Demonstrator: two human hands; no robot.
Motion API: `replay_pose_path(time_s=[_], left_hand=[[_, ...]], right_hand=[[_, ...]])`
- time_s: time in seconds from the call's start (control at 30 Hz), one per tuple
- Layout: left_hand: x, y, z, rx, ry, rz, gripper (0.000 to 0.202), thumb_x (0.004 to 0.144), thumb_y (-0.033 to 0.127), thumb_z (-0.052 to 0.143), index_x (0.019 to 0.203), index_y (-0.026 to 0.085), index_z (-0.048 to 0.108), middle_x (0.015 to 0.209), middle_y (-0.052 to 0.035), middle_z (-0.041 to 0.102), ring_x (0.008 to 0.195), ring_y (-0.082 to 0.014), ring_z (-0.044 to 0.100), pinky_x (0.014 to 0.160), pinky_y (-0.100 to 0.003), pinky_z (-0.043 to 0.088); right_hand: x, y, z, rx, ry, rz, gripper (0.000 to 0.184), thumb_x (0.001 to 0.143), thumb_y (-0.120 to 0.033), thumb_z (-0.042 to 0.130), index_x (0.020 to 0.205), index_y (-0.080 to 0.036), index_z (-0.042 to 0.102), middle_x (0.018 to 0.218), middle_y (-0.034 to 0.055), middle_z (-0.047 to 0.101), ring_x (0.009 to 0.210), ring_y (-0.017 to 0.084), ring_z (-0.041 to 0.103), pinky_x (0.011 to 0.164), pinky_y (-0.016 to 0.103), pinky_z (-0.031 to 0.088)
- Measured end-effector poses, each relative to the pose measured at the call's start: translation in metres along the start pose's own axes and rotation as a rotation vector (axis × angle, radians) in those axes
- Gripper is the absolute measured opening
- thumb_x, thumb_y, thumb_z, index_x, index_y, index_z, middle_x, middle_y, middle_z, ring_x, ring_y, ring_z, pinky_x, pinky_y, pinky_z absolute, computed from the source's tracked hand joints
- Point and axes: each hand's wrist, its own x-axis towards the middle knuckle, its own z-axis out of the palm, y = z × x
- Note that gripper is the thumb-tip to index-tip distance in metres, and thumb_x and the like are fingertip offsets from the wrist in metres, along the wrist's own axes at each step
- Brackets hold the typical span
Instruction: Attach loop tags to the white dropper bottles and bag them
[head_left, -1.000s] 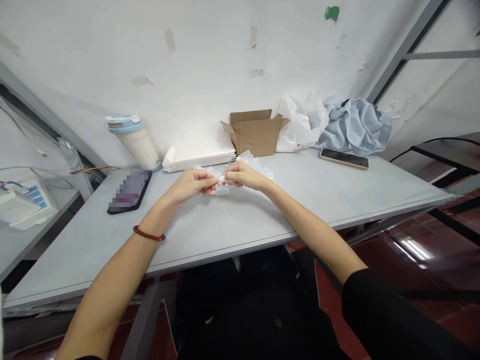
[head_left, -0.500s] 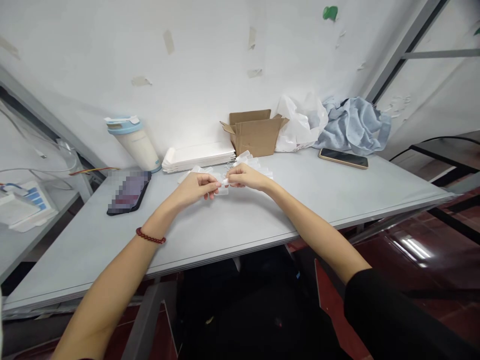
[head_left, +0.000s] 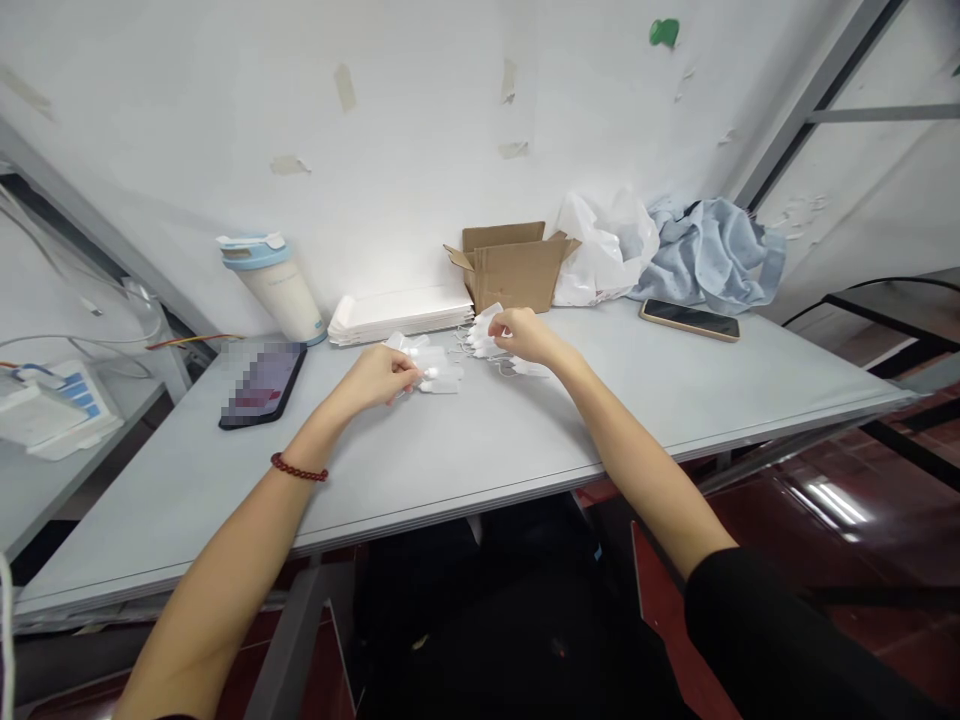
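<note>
One left hand [head_left: 381,376], one right hand [head_left: 526,336], both in among the white pieces [head_left: 442,386]!
Near left, curled fingertips at the left bunch [head_left: 431,355] on the table [head_left: 480,440]; whether they pinch, can't tell. Farther right, bent fingers over the right bunch [head_left: 481,338], grip unclear too. Beyond, the box [head_left: 521,278]!

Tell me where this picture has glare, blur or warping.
Head view: glare streaks the red floor; head view: white pieces by the left hand look soft; head view: the cup leans outward, likely lens distortion; head view: blocky pixels cover the left phone.
</note>
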Motion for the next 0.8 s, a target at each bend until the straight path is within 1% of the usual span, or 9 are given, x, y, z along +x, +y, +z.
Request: replay_pose_path(time_s=[0.1,0.2,0.27,0.37,0.5,0.57,0.63,0.7,0.8], left_hand=[[-0.001,0.001,-0.001,0.041,0.026,-0.024,0.034,0.074,0.038,0.063,0.046,0.019,0.058,0.042,0.0004,0.055,0.034,-0.0111,0.043,0.042,-0.025,0.031],[0.001,-0.001,0.0,0.076,0.103,-0.024,0.044,0.081,0.043,0.059,0.043,0.02,0.057,0.034,0.0003,0.048,0.033,-0.0119,0.041,0.042,-0.025,0.029],[0.002,-0.002,0.001,0.066,0.153,-0.014,0.045,0.084,0.044,0.056,0.046,0.02,0.058,0.036,-0.0004,0.051,0.034,-0.0122,0.043,0.044,-0.026,0.031],[0.003,-0.003,0.004,0.034,0.194,0.001,0.041,0.084,0.044,0.056,0.053,0.019,0.062,0.047,-0.0016,0.062,0.036,-0.0123,0.048,0.046,-0.026,0.034],[0.004,-0.002,0.006,0.035,0.219,0.013,0.038,0.084,0.042,0.056,0.056,0.018,0.062,0.047,-0.0004,0.062,0.037,-0.0129,0.05,0.047,-0.026,0.035],[0.003,0.0,0.007,0.039,0.227,0.022,0.036,0.084,0.041,0.056,0.057,0.018,0.062,0.047,0.0004,0.061,0.038,-0.0129,0.05,0.047,-0.026,0.035],[0.002,0.002,0.007,0.035,0.233,0.024,0.034,0.084,0.04,0.056,0.058,0.018,0.062,0.046,0.0012,0.06,0.038,-0.0128,0.05,0.047,-0.025,0.034],[0.002,0.004,0.008,0.015,0.229,0.017,0.033,0.083,0.039,0.056,0.059,0.018,0.061,0.044,0.0018,0.057,0.038,-0.0127,0.049,0.047,-0.025,0.035],[0.002,0.005,0.008,-0.064,0.211,0.003,0.03,0.083,0.038,0.057,0.061,0.017,0.061,0.046,0.0015,0.058,0.039,-0.0123,0.05,0.047,-0.024,0.036]], right_hand=[[-0.001,-0.002,0.0,-0.06,-0.048,0.006,0.025,0.077,-0.003,0.056,0.095,-0.011,0.072,0.099,0.0114,0.072,0.091,0.021,0.061,0.074,0.026,0.039],[0.0,-0.006,0.006,-0.164,-0.083,-0.026,0.024,0.078,-0.005,0.058,0.096,-0.01,0.073,0.101,0.0136,0.071,0.095,0.023,0.061,0.077,0.028,0.04],[0.001,-0.009,0.012,-0.229,-0.116,-0.044,0.022,0.081,-0.009,0.059,0.097,-0.009,0.074,0.104,0.0158,0.07,0.098,0.025,0.06,0.08,0.03,0.04],[0.0,-0.015,0.019,-0.311,-0.155,-0.047,0.023,0.087,-0.018,0.059,0.103,-0.009,0.074,0.111,0.0193,0.066,0.106,0.029,0.057,0.082,0.033,0.04],[-0.003,-0.021,0.023,-0.349,-0.181,-0.056,0.024,0.088,-0.019,0.057,0.101,-0.008,0.074,0.112,0.021,0.064,0.108,0.032,0.054,0.081,0.035,0.039],[-0.004,-0.023,0.022,-0.315,-0.16,-0.066,0.023,0.087,-0.018,0.058,0.101,-0.008,0.073,0.11,0.021,0.064,0.108,0.032,0.053,0.081,0.035,0.039],[-0.004,-0.023,0.019,-0.243,-0.112,-0.084,0.022,0.086,-0.018,0.059,0.101,-0.008,0.072,0.107,0.0201,0.065,0.105,0.03,0.054,0.08,0.034,0.038],[-0.004,-0.024,0.017,-0.12,-0.069,-0.122,0.019,0.085,-0.018,0.059,0.096,-0.008,0.071,0.1,0.0172,0.067,0.097,0.026,0.055,0.078,0.031,0.037],[-0.004,-0.029,0.014,0.142,-0.037,-0.175,0.017,0.084,-0.021,0.057,0.087,-0.009,0.069,0.085,0.0091,0.067,0.08,0.017,0.055,0.072,0.027,0.037]])
